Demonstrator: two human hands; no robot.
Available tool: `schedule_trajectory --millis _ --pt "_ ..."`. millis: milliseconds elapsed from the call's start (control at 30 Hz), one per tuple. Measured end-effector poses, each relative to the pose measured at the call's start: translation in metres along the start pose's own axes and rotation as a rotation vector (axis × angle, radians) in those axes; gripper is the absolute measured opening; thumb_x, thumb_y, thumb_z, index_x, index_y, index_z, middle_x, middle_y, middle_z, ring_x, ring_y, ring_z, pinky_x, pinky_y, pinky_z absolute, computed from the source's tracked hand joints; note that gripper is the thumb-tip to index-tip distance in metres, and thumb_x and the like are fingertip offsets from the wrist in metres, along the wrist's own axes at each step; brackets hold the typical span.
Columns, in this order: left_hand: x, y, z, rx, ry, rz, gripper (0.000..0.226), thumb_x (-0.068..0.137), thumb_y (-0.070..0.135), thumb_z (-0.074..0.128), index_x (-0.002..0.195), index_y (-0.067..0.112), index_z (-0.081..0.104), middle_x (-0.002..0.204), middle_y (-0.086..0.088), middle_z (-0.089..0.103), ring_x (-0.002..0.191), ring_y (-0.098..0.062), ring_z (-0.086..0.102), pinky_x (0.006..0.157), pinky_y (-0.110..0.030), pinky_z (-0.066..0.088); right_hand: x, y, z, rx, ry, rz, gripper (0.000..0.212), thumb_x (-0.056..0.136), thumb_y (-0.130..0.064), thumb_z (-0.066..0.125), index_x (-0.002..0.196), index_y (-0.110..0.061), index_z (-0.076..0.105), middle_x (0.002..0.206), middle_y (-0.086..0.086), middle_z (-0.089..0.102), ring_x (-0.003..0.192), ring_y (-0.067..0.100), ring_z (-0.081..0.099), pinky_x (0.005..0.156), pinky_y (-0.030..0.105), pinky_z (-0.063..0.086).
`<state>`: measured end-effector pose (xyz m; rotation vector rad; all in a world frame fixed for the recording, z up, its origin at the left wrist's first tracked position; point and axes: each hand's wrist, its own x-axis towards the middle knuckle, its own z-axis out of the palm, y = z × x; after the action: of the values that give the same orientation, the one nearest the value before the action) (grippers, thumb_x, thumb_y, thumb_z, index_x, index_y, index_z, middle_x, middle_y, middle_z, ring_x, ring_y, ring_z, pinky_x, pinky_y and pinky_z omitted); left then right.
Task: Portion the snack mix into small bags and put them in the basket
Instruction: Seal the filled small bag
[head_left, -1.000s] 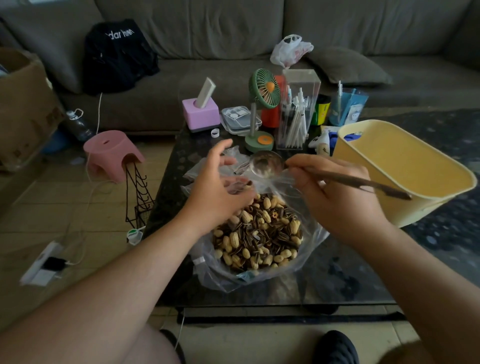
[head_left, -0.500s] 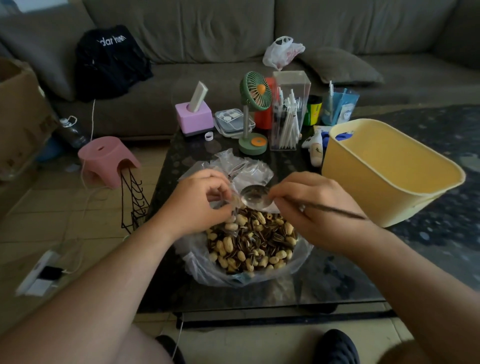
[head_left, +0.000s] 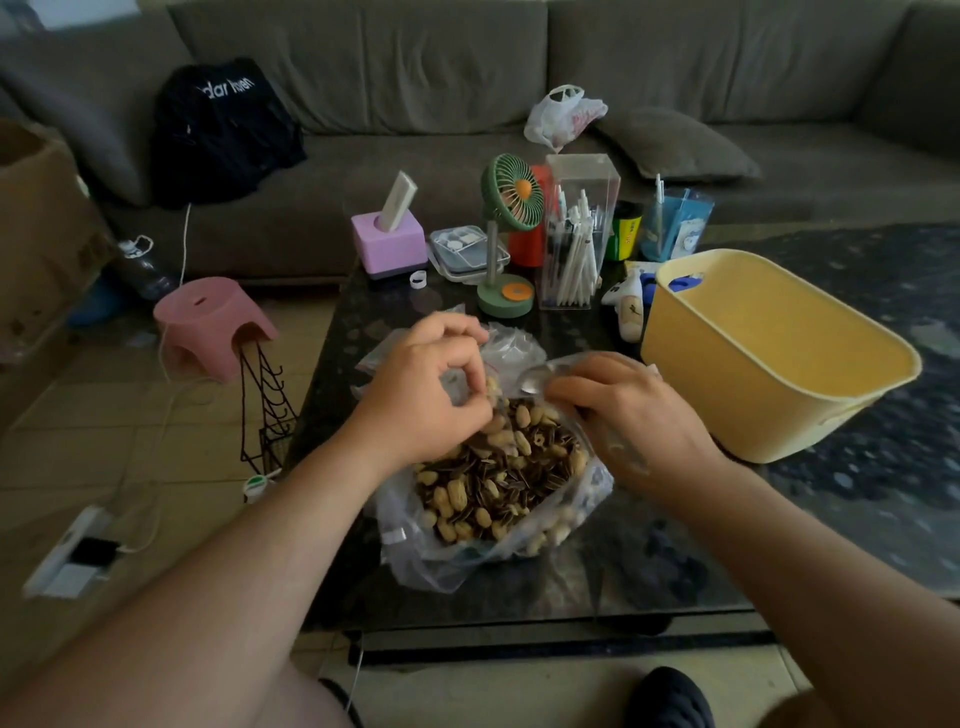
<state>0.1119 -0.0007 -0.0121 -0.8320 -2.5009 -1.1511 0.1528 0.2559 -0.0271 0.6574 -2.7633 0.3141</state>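
1. White lettering on the black bag (head_left: 223, 130) lying on the sofa (head_left: 623, 62); it looks like "dar haven", though the first letters are folded out of sight and the second word is blurred.
2. The white plastic bag (head_left: 563, 117) on the sofa bears reddish print, too small to read.
3. The yellow-green container (head_left: 626, 236) on the tabletop (head_left: 675, 545) has dark print, unreadable.

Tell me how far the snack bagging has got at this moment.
Done: nothing visible; what shows of the yellow basket holds no bags. In hand: left hand pinches a small clear bag, right hand holds a spoon over the snack mix. Left: filling, basketing.
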Motion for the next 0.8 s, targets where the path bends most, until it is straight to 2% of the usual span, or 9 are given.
schedule_trajectory --millis 67,133,267,367,433,533,600,667,800 --pt "-0.004 -0.001 0.005 0.033 -0.017 0.021 0.018 0.078 0.021 0.083 0.074 0.028 0.067 0.117 0.011 0.057 0.120 -0.013 0.061 0.103 -0.040 0.052 0.000 0.003 0.003 -0.026 -0.115 -0.011 0.055 0.087 -0.027 0.071 0.140 -0.036 0.059 0.144 -0.003 0.058 0.139 0.024 0.050 0.113 0.052 0.045" --pt "-0.007 -0.001 0.007 0.078 -0.017 0.033 0.014 0.079 0.023 0.083 0.078 0.029 0.070 0.105 0.009 0.052 0.102 -0.012 0.060 0.089 -0.030 0.051 -0.001 0.002 0.003 -0.025 -0.171 -0.011 0.052 0.090 -0.031 0.061 0.142 -0.037 0.059 0.147 -0.005 0.057 0.142 0.020 0.047 0.118 0.043 0.040" --pt "-0.005 -0.003 0.004 0.101 -0.068 -0.025 0.022 0.088 0.019 0.076 0.082 0.036 0.064 0.090 0.008 0.054 0.080 -0.010 0.057 0.072 -0.032 0.052 -0.007 0.009 0.006 -0.010 -0.287 -0.064 0.042 0.095 -0.020 0.070 0.133 -0.038 0.067 0.138 -0.011 0.063 0.131 0.009 0.056 0.109 0.031 0.050" --pt "-0.005 -0.001 0.000 0.043 -0.099 -0.114 0.028 0.092 0.004 0.067 0.081 0.030 0.062 0.094 0.007 0.058 0.079 -0.003 0.062 0.066 -0.020 0.049 -0.009 0.013 0.010 0.015 -0.378 -0.017 0.059 0.094 -0.003 0.066 0.138 -0.042 0.062 0.141 -0.014 0.059 0.129 0.008 0.055 0.105 0.032 0.052" --pt "-0.005 -0.003 0.001 -0.066 -0.107 -0.189 0.036 0.093 -0.002 0.064 0.079 0.032 0.062 0.096 0.003 0.064 0.077 0.000 0.066 0.068 -0.018 0.052 -0.009 0.013 0.010 0.033 -0.370 0.022 0.065 0.093 0.003 0.059 0.139 -0.043 0.061 0.140 -0.013 0.057 0.125 0.008 0.055 0.099 0.027 0.052" --pt "-0.004 -0.007 0.004 -0.251 -0.131 -0.290 0.029 0.095 0.004 0.063 0.082 0.029 0.064 0.101 -0.005 0.075 0.097 -0.022 0.074 0.088 -0.051 0.062 -0.003 0.002 -0.001 0.163 -0.199 0.130 0.049 0.102 -0.012 0.056 0.141 -0.043 0.058 0.132 -0.014 0.057 0.107 0.001 0.059 0.090 0.023 0.055" --pt "-0.003 -0.003 0.005 -0.348 -0.136 -0.347 0.028 0.096 0.003 0.061 0.081 0.027 0.064 0.103 -0.009 0.075 0.106 -0.033 0.072 0.097 -0.059 0.058 0.004 -0.007 -0.008 0.372 -0.048 0.179 0.049 0.102 -0.023 0.062 0.145 -0.045 0.051 0.122 -0.015 0.058 0.101 0.001 0.062 0.089 0.026 0.058" --pt "-0.002 0.003 0.008 -0.446 -0.125 -0.404 0.039 0.097 -0.005 0.059 0.078 0.028 0.064 0.105 -0.018 0.073 0.108 -0.039 0.070 0.100 -0.056 0.058 0.012 -0.017 -0.017 0.555 -0.026 0.147 0.051 0.098 -0.027 0.069 0.141 -0.047 0.053 0.122 -0.016 0.055 0.108 0.002 0.062 0.090 0.025 0.058" --pt "-0.003 0.012 0.011 -0.614 -0.180 -0.450 0.040 0.100 -0.009 0.053 0.082 0.026 0.064 0.102 -0.021 0.073 0.095 -0.035 0.070 0.091 -0.048 0.058 0.022 -0.025 -0.021 0.541 -0.086 0.079 0.014 0.091 -0.030 0.078 0.102 -0.037 0.072 0.117 -0.017 0.060 0.102 0.002 0.064 0.087 0.027 0.059"
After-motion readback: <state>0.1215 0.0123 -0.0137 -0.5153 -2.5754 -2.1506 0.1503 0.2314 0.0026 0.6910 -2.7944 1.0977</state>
